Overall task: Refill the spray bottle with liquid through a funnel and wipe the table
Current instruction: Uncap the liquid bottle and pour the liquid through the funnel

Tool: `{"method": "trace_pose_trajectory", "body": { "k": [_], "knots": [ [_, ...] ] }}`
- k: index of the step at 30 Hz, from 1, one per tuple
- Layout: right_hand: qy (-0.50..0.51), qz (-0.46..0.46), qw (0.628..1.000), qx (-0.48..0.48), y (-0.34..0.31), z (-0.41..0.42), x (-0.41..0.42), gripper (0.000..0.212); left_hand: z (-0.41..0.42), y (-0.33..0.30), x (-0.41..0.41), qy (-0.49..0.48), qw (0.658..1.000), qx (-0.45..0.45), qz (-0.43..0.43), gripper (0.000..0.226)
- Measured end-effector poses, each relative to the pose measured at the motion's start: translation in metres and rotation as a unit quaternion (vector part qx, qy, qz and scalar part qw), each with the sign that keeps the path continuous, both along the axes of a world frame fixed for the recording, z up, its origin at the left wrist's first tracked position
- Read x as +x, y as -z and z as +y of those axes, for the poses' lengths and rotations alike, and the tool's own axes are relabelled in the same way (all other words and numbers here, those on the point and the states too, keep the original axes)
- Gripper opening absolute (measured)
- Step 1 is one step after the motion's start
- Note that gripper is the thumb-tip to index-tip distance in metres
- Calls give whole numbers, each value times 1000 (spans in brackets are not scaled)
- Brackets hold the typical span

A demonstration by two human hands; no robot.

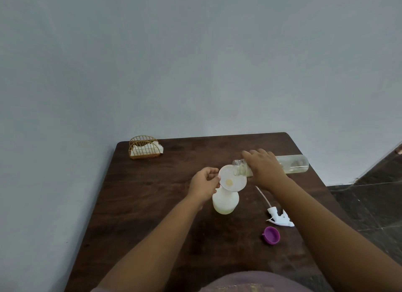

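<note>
— While the right hand (264,167) wraps round the clear bottle (291,164), what is it doing with it?

— Fingers curl over the barrel near the neck, and the bottle lies almost flat, its open mouth over the rim of the white funnel (232,178). A small pool of yellowish liquid sits at the funnel's throat.

— And the left hand (203,186)?

— It pinches the near rim of the funnel, thumb and fingers closed on the edge, steadying it. The funnel stands in the neck of the white spray bottle (225,202), upright near the middle of the dark table (152,204); pale liquid shows in its lower part.

— So the pouring step is in hand?

— I judge so — the refill is under way and the wiping has not begun. The spray head (280,217) with its tube lies just right of the bottle, and a purple cap (271,235) sits nearer the person.

— What does the next move need?

— Probably a slow, steady tilt, so the funnel drains without overflowing. Later come lifting the funnel out, screwing the spray head on, and taking a napkin from the wire holder (145,147) at the far left corner.
</note>
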State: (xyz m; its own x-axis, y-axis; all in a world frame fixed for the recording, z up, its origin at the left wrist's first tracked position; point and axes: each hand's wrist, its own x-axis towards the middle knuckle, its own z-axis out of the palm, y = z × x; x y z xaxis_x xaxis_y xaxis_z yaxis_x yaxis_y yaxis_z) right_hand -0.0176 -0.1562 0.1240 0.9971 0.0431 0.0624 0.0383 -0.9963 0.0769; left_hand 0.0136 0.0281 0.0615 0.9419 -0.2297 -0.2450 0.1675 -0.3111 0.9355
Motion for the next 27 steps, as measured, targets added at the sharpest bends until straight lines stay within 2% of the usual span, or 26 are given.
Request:
{"method": "trace_pose_trajectory", "body": {
  "k": [19,27],
  "knots": [
    [5,4,1000,-13,1,-5,1,39,-2,-2,-1,0,999,-32,9,28],
    [4,2,1000,3,3,-7,2,46,-4,-3,-2,-2,1000,-26,14,30]
  ]
}}
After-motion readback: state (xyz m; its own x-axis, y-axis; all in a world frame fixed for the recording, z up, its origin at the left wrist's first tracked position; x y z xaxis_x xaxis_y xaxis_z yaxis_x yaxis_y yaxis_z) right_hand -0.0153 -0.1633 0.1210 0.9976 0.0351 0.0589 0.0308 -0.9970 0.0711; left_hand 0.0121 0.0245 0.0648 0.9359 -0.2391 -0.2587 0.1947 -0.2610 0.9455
